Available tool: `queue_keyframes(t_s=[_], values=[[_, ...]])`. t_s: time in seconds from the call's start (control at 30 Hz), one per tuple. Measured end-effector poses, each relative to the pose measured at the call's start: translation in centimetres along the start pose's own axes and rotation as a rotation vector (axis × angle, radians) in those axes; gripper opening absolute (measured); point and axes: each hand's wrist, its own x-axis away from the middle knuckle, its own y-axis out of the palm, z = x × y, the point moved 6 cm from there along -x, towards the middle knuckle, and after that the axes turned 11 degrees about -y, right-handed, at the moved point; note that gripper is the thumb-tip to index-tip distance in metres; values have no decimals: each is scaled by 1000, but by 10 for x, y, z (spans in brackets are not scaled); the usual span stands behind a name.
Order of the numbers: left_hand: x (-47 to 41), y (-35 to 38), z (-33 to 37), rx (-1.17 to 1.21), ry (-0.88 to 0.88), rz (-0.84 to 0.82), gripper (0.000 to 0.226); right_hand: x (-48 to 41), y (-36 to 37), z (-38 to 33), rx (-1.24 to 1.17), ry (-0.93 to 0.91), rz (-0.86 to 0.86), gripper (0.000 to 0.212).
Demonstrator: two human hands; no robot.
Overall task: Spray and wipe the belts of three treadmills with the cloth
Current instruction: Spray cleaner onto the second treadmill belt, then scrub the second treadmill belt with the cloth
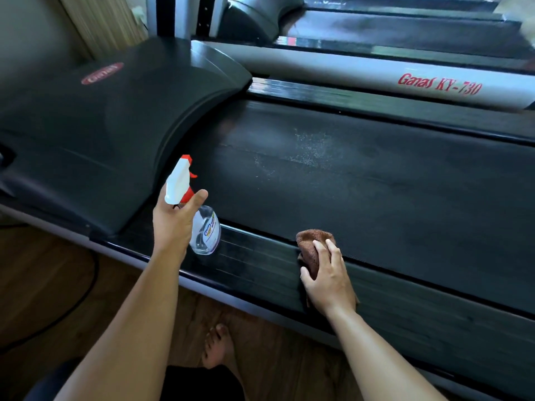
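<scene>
Now grips the spray bottle (pixel 205 233) round the neck with the left hand (pixel 173 219), thumb raised, nozzle aimed out over the belt (pixel 390 192). Kept high, by the look of it, ready for another squirt. Clamps the bunched brown cloth (pixel 312 242) under the right hand (pixel 328 277), fingers curled over it, right on the near edge of the belt and half onto the ribbed side rail (pixel 260 266). Parked there, seemingly, to begin the wipe. Leaves a fine pale speckle of droplets (pixel 314 147) near the middle of the belt, not yet wiped. Reads as matte, faintly grained black rubber across the belt; smooth, curved dark plastic on the motor cover (pixel 101 125) at the belt's head end. Clear plastic on the bottle body, white-and-red trigger head; soft, nappy pile on the cloth.
</scene>
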Motion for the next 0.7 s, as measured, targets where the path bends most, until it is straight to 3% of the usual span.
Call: queue_keyframes(t_s=[0.3, 0.4, 0.57, 0.7], values=[[88, 6, -18, -283, 100, 203, 85, 28, -29, 15, -54, 7, 69, 60], [117, 30, -20, -351, 172, 127, 84, 40, -41, 26, -64, 25, 96, 57], [146, 98, -39, -548, 254, -141, 78, 53, -54, 48, -64, 43, 119, 55], [159, 157, -69, -713, 183, -314, 79, 54, -63, 65, -51, 53, 147, 53]])
